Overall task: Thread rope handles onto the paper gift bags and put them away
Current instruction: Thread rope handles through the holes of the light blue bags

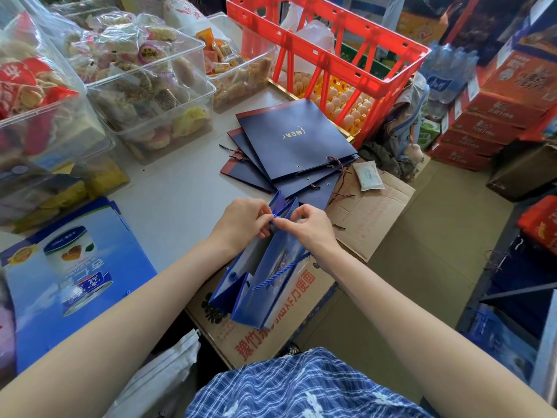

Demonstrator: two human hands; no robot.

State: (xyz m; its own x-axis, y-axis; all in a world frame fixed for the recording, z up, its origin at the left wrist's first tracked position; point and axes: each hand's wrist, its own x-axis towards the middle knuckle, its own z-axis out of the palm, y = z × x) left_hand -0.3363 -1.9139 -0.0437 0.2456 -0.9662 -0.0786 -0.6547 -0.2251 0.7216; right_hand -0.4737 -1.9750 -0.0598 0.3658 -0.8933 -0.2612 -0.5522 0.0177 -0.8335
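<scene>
With the blue paper gift bag (265, 279) standing open on the cardboard box (301, 306) beside the tabletop (180, 191), both hands, left hand (244, 223) and right hand (310, 226), pinch the rope handle (272, 218) end at the rim; seat the knot snugly before releasing.

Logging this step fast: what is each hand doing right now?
Left hand: pinches the blue rope at the top edge of the blue paper bag.
Right hand: pinches the same rope end.
</scene>
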